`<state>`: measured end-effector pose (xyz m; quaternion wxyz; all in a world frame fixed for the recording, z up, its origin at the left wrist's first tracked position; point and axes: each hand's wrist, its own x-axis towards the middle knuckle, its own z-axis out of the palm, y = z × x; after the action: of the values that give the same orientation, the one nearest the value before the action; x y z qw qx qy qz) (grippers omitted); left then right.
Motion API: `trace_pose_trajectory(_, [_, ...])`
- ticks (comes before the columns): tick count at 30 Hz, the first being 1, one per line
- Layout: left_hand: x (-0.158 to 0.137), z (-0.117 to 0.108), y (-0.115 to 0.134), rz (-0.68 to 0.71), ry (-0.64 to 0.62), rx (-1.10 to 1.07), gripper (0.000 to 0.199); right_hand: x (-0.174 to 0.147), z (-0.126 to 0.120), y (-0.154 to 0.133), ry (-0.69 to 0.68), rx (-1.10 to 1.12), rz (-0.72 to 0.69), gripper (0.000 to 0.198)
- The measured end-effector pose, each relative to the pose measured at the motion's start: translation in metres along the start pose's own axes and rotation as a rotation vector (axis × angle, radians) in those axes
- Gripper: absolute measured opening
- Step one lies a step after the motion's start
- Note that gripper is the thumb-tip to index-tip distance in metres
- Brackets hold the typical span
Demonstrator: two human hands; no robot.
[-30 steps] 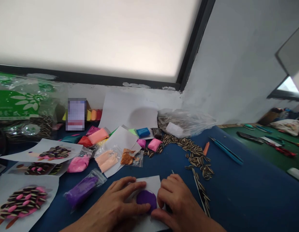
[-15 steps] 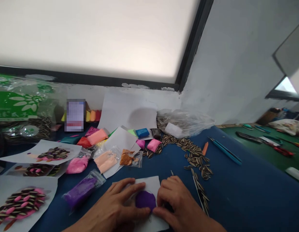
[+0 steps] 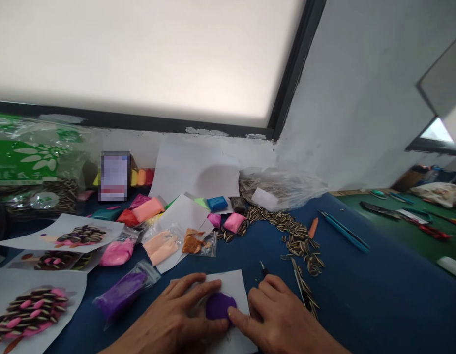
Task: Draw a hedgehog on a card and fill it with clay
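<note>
A flattened round of purple modelling clay (image 3: pixel 221 306) lies on a white paper sheet (image 3: pixel 238 284) at the table's near edge. My left hand (image 3: pixel 181 310) rests on the sheet with its fingers spread, its thumb touching the clay's lower edge. From the other side my right hand (image 3: pixel 274 314) presses its thumb on the clay's right edge. Its other fingers are curled; whether they hold anything is hidden. A pointed dark tool (image 3: pixel 263 268) sticks out just beyond its knuckles, the rest covered by the hand.
Sunflower seeds (image 3: pixel 299 236) lie scattered ahead, beside tweezers (image 3: pixel 298 280) and a blue pointed tool (image 3: pixel 344 231). Bagged purple clay (image 3: pixel 126 292) and printed pictures (image 3: pixel 34 309) lie left. Several coloured clay packs, including a peach one (image 3: pixel 161 245), stand behind.
My right hand has drawn back slightly to the right, and its thumb has moved up onto the clay's edge. More of the pointed tool shows. My left hand stays nearly still.
</note>
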<state>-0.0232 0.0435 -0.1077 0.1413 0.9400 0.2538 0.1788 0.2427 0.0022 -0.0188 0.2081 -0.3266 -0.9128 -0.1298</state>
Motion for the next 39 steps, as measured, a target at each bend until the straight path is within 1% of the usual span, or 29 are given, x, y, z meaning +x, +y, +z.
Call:
trace_pose_trajectory(3, [-0.001, -0.002, 0.001, -0.026, -0.008, 0.016, 0.071, -0.003, 0.002, -0.002, 0.017, -0.069, -0.015, 0.046])
trace_pose_trajectory(5, [-0.001, -0.003, 0.002, -0.023, -0.011, 0.019, 0.069, -0.004, 0.001, -0.004, 0.015, -0.097, -0.021, 0.048])
trace_pose_trajectory(7, [-0.001, -0.003, 0.001, 0.007, -0.013, 0.025, 0.073, -0.005, 0.001, -0.005, 0.010, -0.106, -0.021, 0.046])
trace_pose_trajectory(9, [-0.002, 0.000, -0.001, 0.034, -0.013, 0.042, 0.081, -0.008, 0.002, -0.006, 0.001, -0.103, -0.020, 0.043])
trace_pose_trajectory(12, [-0.003, 0.005, -0.003, 0.013, 0.003, 0.071, 0.088, -0.014, 0.004, -0.006, -0.035, -0.115, -0.005, 0.036])
trace_pose_trajectory(15, [-0.003, 0.005, -0.003, 0.020, 0.005, 0.070, 0.079, -0.021, 0.006, -0.005, -0.078, -0.137, -0.018, 0.036])
trace_pose_trajectory(19, [-0.001, 0.000, -0.001, 0.035, -0.012, 0.049, 0.067, -0.025, 0.005, -0.004, -0.084, -0.162, -0.029, 0.046])
trace_pose_trajectory(21, [0.001, -0.005, 0.002, 0.026, -0.026, 0.035, 0.071, -0.022, 0.003, -0.003, -0.081, -0.160, -0.033, 0.053])
trace_pose_trajectory(24, [0.006, -0.019, 0.010, -0.050, -0.083, 0.000, 0.081, -0.018, -0.002, -0.001, -0.086, -0.132, -0.035, 0.061])
trace_pose_trajectory(25, [0.007, -0.026, 0.014, -0.078, -0.098, -0.022, 0.079, -0.016, -0.003, 0.000, -0.090, -0.123, -0.030, 0.062])
trace_pose_trajectory(27, [0.010, -0.040, 0.022, -0.103, -0.104, -0.071, 0.068, -0.015, -0.005, 0.001, -0.107, -0.110, -0.025, 0.063])
trace_pose_trajectory(30, [0.013, -0.059, 0.031, -0.096, -0.108, -0.129, 0.067, -0.019, -0.004, 0.001, -0.121, -0.102, -0.033, 0.063])
trace_pose_trajectory(32, [0.013, -0.068, 0.034, -0.087, -0.104, -0.184, 0.071, -0.023, 0.000, 0.000, -0.134, -0.110, -0.049, 0.061])
trace_pose_trajectory(34, [0.013, -0.073, 0.035, -0.089, -0.094, -0.244, 0.074, -0.029, 0.004, -0.001, -0.170, -0.130, -0.065, 0.054])
trace_pose_trajectory(36, [0.012, -0.071, 0.033, -0.101, -0.073, -0.292, 0.076, -0.033, 0.006, -0.001, -0.210, -0.141, -0.072, 0.044])
trace_pose_trajectory(39, [0.010, -0.061, 0.027, -0.111, -0.056, -0.320, 0.073, -0.035, 0.006, -0.003, -0.212, -0.114, -0.071, 0.036])
